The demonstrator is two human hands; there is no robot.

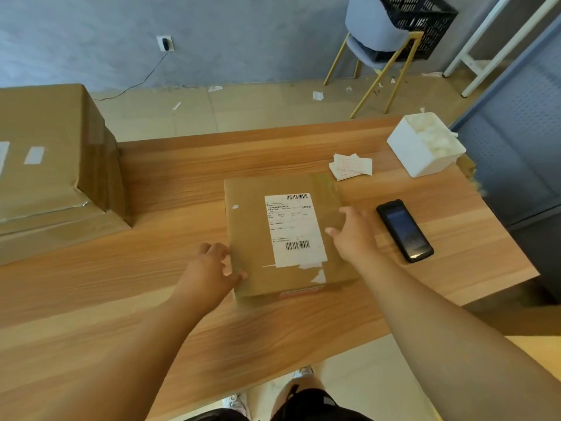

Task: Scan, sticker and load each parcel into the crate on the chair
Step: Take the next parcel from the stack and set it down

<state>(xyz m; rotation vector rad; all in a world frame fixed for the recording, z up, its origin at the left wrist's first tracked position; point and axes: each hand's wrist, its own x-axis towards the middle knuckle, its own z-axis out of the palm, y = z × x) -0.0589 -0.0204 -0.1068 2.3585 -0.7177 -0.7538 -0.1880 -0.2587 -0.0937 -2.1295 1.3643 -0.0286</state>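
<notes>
Parcel: the brown cardboard parcel [255, 238] is lying flat in the middle of the tabletop [182, 177], label side up, nowhere near the crate yet.

Shipping label: a white label [296, 229] is sitting on the parcel's top face, with one barcode at the far end and another at the near end. The small print between them is too blurry for me to read, sorry. The near edge of the label is looking torn and ragged.

Near edge of parcel: a red-and-white printed strip [300, 291] is showing there, also unreadable.

Left hand: the left hand [212, 265] is gripping the parcel's near left corner, thumb on top and fingers curled against the side.

Right hand: the right hand [353, 235] is resting on the right edge of the parcel, fingers and thumb spread fairly straight over the top.

Scanner: a black handheld scanner [405, 230] is lying screen up just to the right of the right hand, with nothing holding it.

Stickers: a loose pile of white stickers [352, 165] with faint red printing is sitting beyond the parcel, beside a white bin [416, 156].

Crate: the black crate [425, 22] is sitting on the grey chair [379, 31] across the floor, well apart from the tabletop.

Left side: big taped cardboard boxes [51, 153] are taking up that end.
</notes>
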